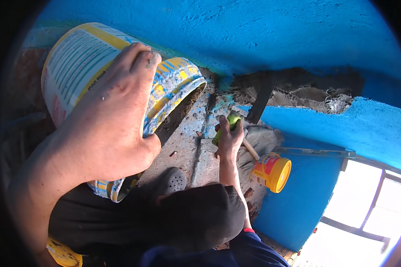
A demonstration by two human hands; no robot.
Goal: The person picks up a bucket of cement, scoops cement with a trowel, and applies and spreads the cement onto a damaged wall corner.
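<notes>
A large white plastic bucket (71, 66) with yellow bands is tipped over on the left. Its ribbed rim is crusted with blue and grey splashes, and its mouth faces right and down. My left hand (104, 120) grips it near the rim, fingers spread across the side and thumb by the edge. Farther off, my right hand (230, 142) is closed around a lime-green, dark-stained object (233, 118); its exact kind cannot be made out. Beyond that hand, a dark flat strip (262, 100) leans against the wall's base; whether it joins the green object is unclear.
Blue walls (272, 35) rise ahead, with a dark, rough mortar patch (307, 93) low down. A yellow tub (272, 172) and a pale wooden handle (250, 149) are right of my right hand. Rubble dots the concrete floor (182, 151). A bright window (365, 200) is at right.
</notes>
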